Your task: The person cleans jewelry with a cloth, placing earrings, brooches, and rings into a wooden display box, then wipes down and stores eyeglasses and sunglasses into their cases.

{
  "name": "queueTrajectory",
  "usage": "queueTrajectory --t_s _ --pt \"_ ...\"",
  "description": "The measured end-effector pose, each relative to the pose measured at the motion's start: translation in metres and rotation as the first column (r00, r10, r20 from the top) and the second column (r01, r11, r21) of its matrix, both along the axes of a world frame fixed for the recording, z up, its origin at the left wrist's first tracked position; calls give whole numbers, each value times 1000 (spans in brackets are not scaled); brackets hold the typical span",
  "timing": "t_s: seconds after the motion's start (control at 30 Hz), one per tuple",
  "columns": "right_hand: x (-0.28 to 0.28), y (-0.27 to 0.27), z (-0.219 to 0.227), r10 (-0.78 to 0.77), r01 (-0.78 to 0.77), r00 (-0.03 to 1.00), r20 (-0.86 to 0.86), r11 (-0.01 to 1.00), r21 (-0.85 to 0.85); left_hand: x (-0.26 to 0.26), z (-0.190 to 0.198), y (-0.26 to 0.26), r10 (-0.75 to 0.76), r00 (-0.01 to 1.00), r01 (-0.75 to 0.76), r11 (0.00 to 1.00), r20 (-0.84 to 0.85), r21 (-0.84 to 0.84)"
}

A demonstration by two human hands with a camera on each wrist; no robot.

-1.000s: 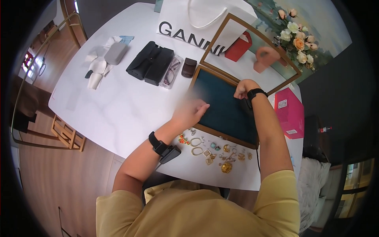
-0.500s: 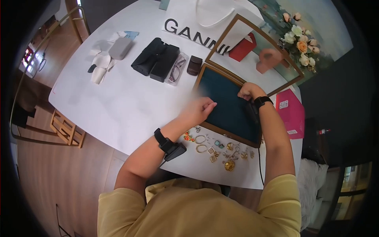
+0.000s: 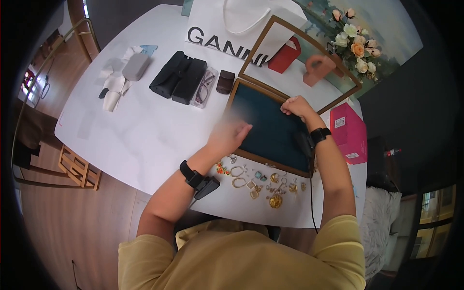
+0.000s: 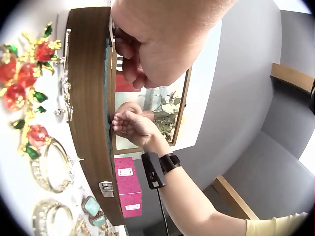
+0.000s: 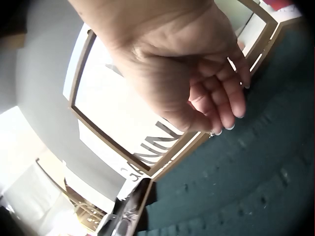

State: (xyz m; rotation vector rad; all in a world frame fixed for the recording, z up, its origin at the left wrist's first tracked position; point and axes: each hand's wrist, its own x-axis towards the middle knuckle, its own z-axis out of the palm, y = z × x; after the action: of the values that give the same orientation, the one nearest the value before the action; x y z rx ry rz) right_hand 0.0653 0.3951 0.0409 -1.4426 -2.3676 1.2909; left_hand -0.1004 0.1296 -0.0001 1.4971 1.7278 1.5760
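Note:
A flat brown jewellery box with dark teal slotted padding lies on the table, its clear framed lid raised. My right hand is over the padding near the hinge side. In the right wrist view, its thumb and fingertips pinch a tiny sparkling jewellery piece. My left hand is over the box's left edge with curled fingers; it is blurred in the head view, and I cannot tell whether it holds anything. Gold bangles, a red-beaded piece and turquoise earrings lie before the box.
Behind the lid stand a white paper bag and a red box. A pink box is on the right. Left of the jewellery box are a brown case, glasses, black cases and a grey case.
My right hand stays over the hinge side of the padding, its wrist turned slightly. The left hand keeps its place at the left edge. The head view has shifted a little.

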Motion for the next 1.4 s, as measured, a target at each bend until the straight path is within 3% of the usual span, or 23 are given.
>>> queueTrajectory --t_s 0.07,0.17,0.23,0.3,0.37,0.47,0.57,0.67,0.7,0.77,0.83,0.9,0.97,1.07,1.17,1.27,1.37,1.4 --pt "5 -24 14 32 -47 988 -149 994 -98 -1 2 0 -11 998 12 1000 -61 19" --pt "8 -76 32 109 -139 975 -194 979 -148 -2 3 0 -11 999 11 1000 -40 2" --pt "12 -125 41 292 -302 952 -97 947 -114 -1 1 -1 -9 1000 9 1000 8 -27" --pt "20 -169 34 503 -497 864 -11 856 142 0 1 0 -6 999 8 999 47 -49" --pt "24 -204 27 450 -462 887 104 870 170 1 4 -1 -5 1000 7 998 27 -67" --pt "33 -221 7 428 -449 893 137 833 323 1 4 -2 -15 1000 15 999 4 -51" --pt "38 -214 23 308 -309 951 37 935 173 0 0 1 -11 1000 12 999 17 -43" --pt "47 -178 17 108 -47 987 -120 904 425 0 -3 1 35 999 -35 997 -1 -69" --pt "54 -158 7 129 -53 986 -103 840 541 1 -3 0 31 999 -32 996 -10 -86" --pt "67 -121 -10 88 -50 995 -55 870 490 -1 -1 1 31 999 -35 993 -34 -115" --pt "79 -82 -35 -89 140 952 -291 977 158 -2 -2 4 6 999 -10 995 -43 -95" --pt "93 -43 -60 -305 248 852 -426 951 -185 -3 -5 0 -1 999 -4 995 -49 -98" --pt "89 -42 -53 -409 322 766 -496 912 -254 -4 -7 2 4 998 -9 995 -56 -103" --pt "79 -58 -44 -403 157 668 -625 898 -411 -3 -8 3 -3 999 -1 995 -42 -103" --pt "72 -58 -49 -298 287 814 -499 953 -100 -2 -3 1 -7 999 1 991 -45 -137" --pt "73 -74 -36 -191 269 917 -351 944 188 -4 -8 4 -6 1000 9 985 19 -172" --pt "93 -111 -15 75 30 987 -141 782 622 -7 -15 6 -34 984 30 999 -173 -30" --pt "102 -128 -5 96 -56 995 -24 755 654 -7 -17 7 -29 982 30 1000 -186 2"
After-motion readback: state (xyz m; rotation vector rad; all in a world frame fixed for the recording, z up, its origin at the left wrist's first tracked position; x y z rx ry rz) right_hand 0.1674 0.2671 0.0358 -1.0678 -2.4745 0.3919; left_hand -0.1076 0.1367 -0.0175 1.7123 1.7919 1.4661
